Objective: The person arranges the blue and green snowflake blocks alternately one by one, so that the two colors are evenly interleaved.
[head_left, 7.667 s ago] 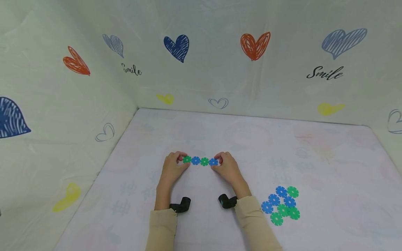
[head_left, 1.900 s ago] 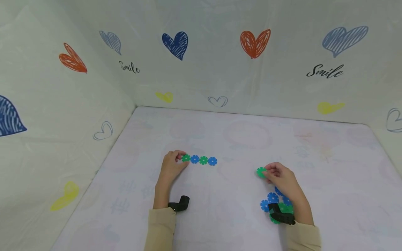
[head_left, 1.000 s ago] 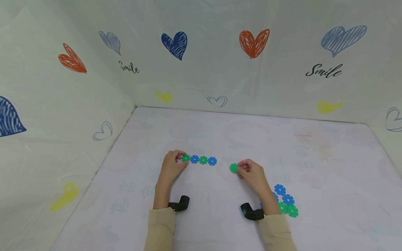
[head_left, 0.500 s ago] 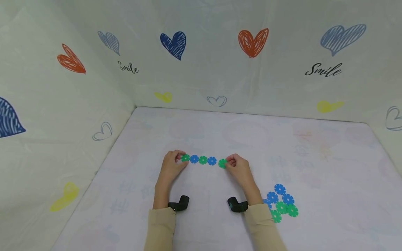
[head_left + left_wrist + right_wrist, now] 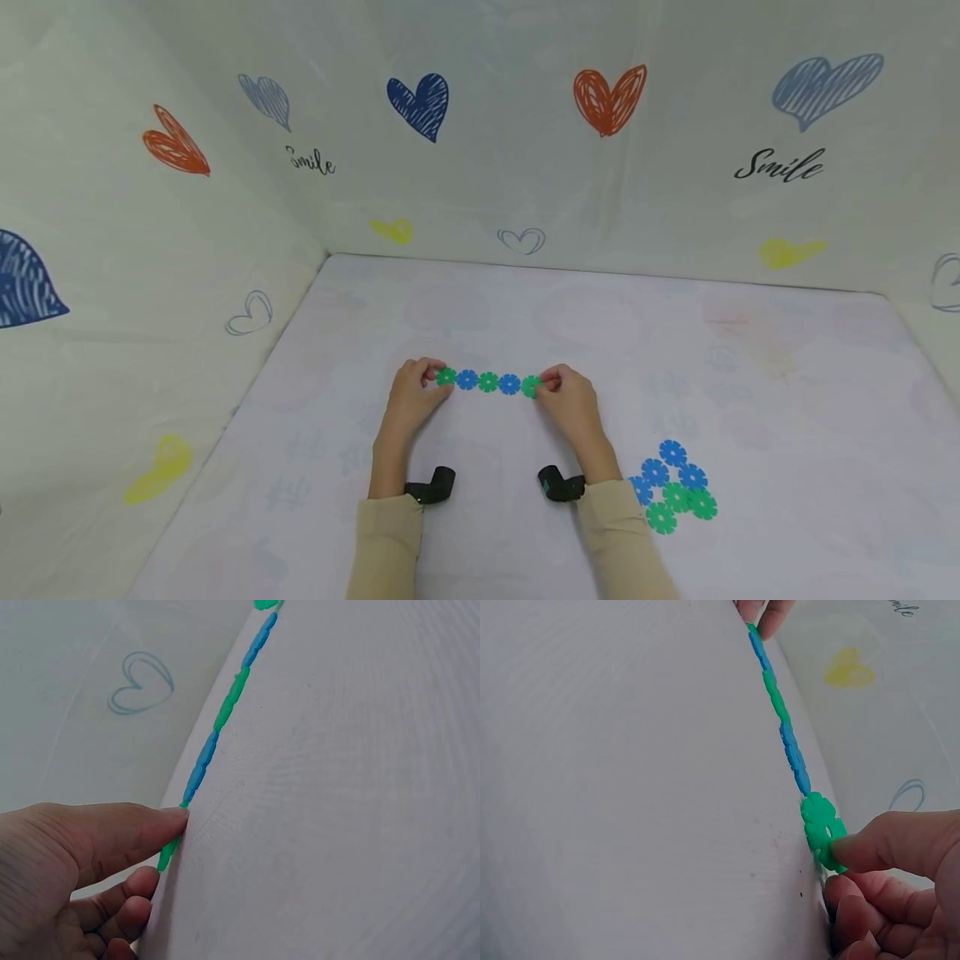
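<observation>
A flat chain of green and blue flower-shaped discs [image 5: 477,382] lies on the white table [image 5: 525,325]. My left hand [image 5: 411,395] pinches the green disc at the chain's left end [image 5: 171,850]. My right hand [image 5: 566,398] pinches a green disc [image 5: 531,386] and holds it against the blue disc at the chain's right end. In the right wrist view this green disc [image 5: 822,829] stands tilted at the end of the chain [image 5: 780,720], under my thumb.
A loose pile of blue and green discs [image 5: 672,487] lies at the front right, beside my right sleeve. White cloth walls printed with hearts [image 5: 609,98] close the table at the back and on the left.
My right hand took a green disc from the pile, carried it left across the table and brought it to the chain's right end. The left hand has stayed on the left end.
</observation>
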{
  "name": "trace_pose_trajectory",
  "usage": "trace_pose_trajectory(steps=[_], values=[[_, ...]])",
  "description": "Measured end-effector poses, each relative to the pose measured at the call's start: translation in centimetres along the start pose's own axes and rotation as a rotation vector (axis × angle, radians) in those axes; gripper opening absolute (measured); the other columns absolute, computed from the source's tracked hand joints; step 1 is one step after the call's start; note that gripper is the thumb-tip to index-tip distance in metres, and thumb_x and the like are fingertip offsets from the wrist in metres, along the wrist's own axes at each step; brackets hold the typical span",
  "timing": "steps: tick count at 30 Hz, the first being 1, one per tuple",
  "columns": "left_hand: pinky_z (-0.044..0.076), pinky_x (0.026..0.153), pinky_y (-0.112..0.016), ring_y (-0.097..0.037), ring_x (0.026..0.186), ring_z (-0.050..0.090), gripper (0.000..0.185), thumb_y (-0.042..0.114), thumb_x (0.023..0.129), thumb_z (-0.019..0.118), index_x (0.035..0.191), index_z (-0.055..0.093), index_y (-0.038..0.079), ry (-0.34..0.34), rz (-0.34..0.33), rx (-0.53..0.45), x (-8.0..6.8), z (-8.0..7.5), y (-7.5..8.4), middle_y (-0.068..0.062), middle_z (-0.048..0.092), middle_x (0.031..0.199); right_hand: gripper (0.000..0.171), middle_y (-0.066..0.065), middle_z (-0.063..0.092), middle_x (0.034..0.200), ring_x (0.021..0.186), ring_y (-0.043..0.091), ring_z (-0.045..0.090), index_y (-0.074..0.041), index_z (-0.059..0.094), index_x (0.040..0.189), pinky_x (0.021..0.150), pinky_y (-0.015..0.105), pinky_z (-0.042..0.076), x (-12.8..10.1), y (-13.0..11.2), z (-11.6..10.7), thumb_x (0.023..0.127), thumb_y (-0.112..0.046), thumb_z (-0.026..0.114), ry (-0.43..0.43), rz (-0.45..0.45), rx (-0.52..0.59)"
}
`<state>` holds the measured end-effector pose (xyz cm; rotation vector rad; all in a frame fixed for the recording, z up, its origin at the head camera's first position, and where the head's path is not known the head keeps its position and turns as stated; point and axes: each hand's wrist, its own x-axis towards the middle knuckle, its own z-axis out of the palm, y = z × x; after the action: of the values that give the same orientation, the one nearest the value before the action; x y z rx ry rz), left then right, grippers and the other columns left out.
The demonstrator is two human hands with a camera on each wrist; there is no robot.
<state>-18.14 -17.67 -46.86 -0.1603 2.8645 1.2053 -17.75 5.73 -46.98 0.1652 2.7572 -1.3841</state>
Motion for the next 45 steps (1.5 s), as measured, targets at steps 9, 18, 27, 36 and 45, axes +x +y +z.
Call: trace_pose_trajectory(steps=[9, 18, 27, 36, 45], values=[[0.035, 0.074, -0.031, -0.02, 0.086, 0.043, 0.032, 0.017, 0.081, 0.069, 0.111, 0.061, 0.009, 0.011, -0.004, -0.002, 0.0, 0.1, -0.1, -0.006, 0.049, 0.091, 0.016, 0.007, 0.054, 0.079, 0.074, 0.019, 0.049, -0.002, 0.061, 0.094, 0.065, 0.027, 0.039, 0.2, 0.2, -0.3, 0.082, -0.012, 0.058, -0.027, 0.008, -0.045], [0.036, 0.075, -0.031, -0.02, 0.086, 0.043, 0.032, 0.018, 0.081, 0.07, 0.111, 0.062, 0.01, 0.012, -0.012, 0.0, 0.1, 0.2, -0.1, -0.006, 0.049, 0.091, 0.029, 0.006, 0.05, 0.079, 0.072, 0.017, 0.045, 0.0, 0.061, 0.108, 0.065, 0.028, 0.036, -0.1, 1.1, -0.7, 0.082, -0.011, 0.064, -0.059, -0.113, -0.067], [0.036, 0.075, -0.031, -0.02, 0.086, 0.043, 0.032, 0.017, 0.081, 0.07, 0.111, 0.062, 0.01, 0.012, -0.016, -0.003, 0.0, 0.3, -0.1, -0.005, 0.049, 0.09, 0.037, 0.005, 0.046, 0.082, 0.073, 0.016, 0.042, -0.002, 0.061, 0.115, 0.064, 0.027, 0.034, -0.2, 1.2, -1.0, 0.08, -0.01, 0.067, -0.13, -0.162, -0.095], [0.037, 0.075, -0.031, -0.02, 0.086, 0.043, 0.032, 0.016, 0.081, 0.07, 0.111, 0.062, 0.009, 0.017, -0.009, -0.008, 0.0, 0.2, 0.0, -0.006, 0.05, 0.09, 0.033, 0.006, 0.046, 0.082, 0.073, 0.017, 0.043, -0.002, 0.061, 0.112, 0.064, 0.028, 0.035, -0.1, 1.1, -0.8, 0.081, -0.01, 0.067, -0.114, -0.158, -0.089], [0.036, 0.075, -0.031, -0.02, 0.086, 0.043, 0.031, 0.016, 0.081, 0.07, 0.11, 0.062, 0.009, 0.014, -0.006, -0.008, 0.0, 0.1, 0.0, -0.006, 0.049, 0.09, 0.032, 0.006, 0.046, 0.081, 0.071, 0.016, 0.042, -0.003, 0.062, 0.109, 0.063, 0.028, 0.034, -0.2, 1.1, -0.6, 0.08, -0.013, 0.069, -0.096, -0.157, -0.085]])
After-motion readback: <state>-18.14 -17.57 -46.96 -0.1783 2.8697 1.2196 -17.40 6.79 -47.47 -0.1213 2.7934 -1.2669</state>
